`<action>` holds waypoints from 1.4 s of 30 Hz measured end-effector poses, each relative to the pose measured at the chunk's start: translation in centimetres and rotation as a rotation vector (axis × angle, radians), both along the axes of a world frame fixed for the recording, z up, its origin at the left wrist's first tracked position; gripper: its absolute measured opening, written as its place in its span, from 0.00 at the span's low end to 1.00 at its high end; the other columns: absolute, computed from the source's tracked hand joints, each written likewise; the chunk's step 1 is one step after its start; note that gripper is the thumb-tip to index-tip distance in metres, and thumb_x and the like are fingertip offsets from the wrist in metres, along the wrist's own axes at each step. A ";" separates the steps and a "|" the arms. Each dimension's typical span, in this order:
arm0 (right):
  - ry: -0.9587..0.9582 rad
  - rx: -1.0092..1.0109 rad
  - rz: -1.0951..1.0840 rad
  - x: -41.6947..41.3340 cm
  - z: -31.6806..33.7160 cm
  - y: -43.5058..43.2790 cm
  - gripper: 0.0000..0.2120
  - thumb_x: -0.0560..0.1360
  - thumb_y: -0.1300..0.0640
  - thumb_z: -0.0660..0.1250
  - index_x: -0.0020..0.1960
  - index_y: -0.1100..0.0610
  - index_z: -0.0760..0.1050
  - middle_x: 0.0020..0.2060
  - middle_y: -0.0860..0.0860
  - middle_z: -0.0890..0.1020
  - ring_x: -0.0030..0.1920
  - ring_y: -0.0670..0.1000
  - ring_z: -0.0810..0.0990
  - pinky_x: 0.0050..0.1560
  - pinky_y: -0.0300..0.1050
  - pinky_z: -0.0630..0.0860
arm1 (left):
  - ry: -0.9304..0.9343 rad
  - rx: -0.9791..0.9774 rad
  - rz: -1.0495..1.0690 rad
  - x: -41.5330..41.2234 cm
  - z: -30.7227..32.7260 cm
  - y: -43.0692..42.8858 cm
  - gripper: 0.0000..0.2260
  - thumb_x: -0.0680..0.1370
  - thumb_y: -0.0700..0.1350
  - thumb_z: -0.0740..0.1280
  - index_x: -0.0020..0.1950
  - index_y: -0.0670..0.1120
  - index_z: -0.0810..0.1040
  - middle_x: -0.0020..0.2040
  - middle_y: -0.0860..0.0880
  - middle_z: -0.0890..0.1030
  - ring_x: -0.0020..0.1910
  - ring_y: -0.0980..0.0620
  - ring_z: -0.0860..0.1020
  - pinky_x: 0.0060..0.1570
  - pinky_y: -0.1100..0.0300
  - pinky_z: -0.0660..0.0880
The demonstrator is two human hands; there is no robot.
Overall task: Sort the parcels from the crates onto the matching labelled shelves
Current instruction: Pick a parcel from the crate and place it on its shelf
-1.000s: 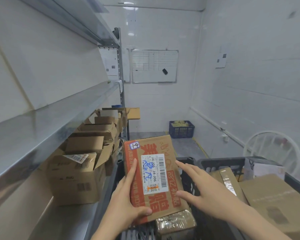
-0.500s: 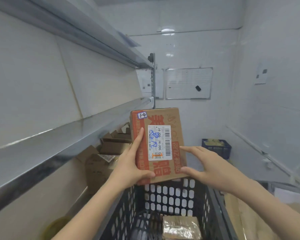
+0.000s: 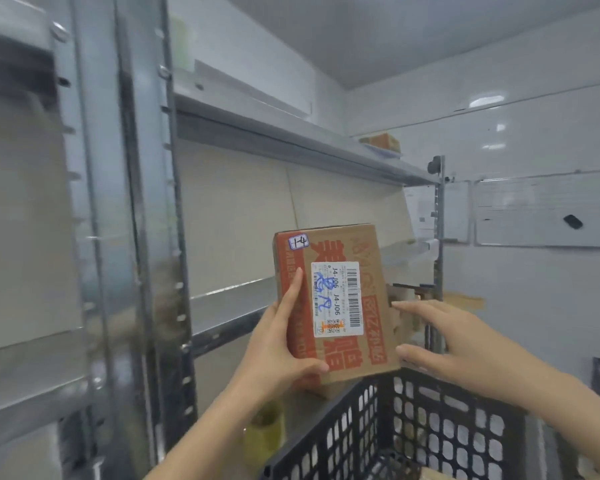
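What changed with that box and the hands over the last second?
The cardboard box rose from low over the black crate to up in front of the metal shelves, carried by the left hand. Unchanged: the left hand still grips its lower left corner, the right hand stays open at its right edge, and the label still faces the camera.

Parcel storeroom: steel shelving [image 3: 274,133], black plastic crate [image 3: 413,410], barcoded carton [image 3: 329,299], wall whiteboard [image 3: 541,209].
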State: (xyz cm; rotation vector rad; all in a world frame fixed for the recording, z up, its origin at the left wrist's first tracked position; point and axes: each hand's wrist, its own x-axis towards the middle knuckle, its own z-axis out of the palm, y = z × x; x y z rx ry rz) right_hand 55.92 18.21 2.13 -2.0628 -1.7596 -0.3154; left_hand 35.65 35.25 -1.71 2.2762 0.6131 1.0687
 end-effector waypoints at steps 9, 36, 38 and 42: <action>0.039 0.081 0.188 -12.0 1.4 -1.0 0.38 0.64 0.26 0.53 0.72 0.34 0.56 0.69 0.37 0.66 0.66 0.39 0.67 0.66 0.45 0.71 | 0.015 0.006 0.169 -15.3 1.9 -6.5 0.58 0.64 0.44 0.82 0.71 0.77 0.42 0.71 0.58 0.65 0.69 0.58 0.69 0.67 0.48 0.73; 0.018 0.092 0.514 -40.8 2.1 -13.0 0.37 0.74 0.36 0.61 0.70 0.26 0.36 0.77 0.45 0.51 0.74 0.49 0.63 0.67 0.51 0.69 | 0.014 0.045 0.552 -42.5 1.9 -26.9 0.58 0.65 0.41 0.80 0.70 0.79 0.41 0.67 0.54 0.64 0.66 0.56 0.68 0.66 0.61 0.70; 0.042 0.125 0.584 -40.7 2.1 -13.3 0.38 0.74 0.36 0.62 0.70 0.26 0.37 0.76 0.42 0.55 0.72 0.46 0.65 0.66 0.48 0.70 | 0.002 0.051 0.589 -42.9 2.0 -27.7 0.58 0.65 0.41 0.81 0.70 0.78 0.41 0.66 0.55 0.65 0.66 0.56 0.68 0.66 0.60 0.71; 0.088 0.127 0.655 -40.2 1.6 -13.9 0.38 0.75 0.38 0.63 0.73 0.30 0.40 0.74 0.38 0.59 0.70 0.42 0.67 0.65 0.46 0.71 | -0.043 0.039 0.674 -43.1 1.8 -29.5 0.59 0.63 0.41 0.81 0.70 0.78 0.42 0.66 0.54 0.67 0.66 0.55 0.70 0.66 0.53 0.73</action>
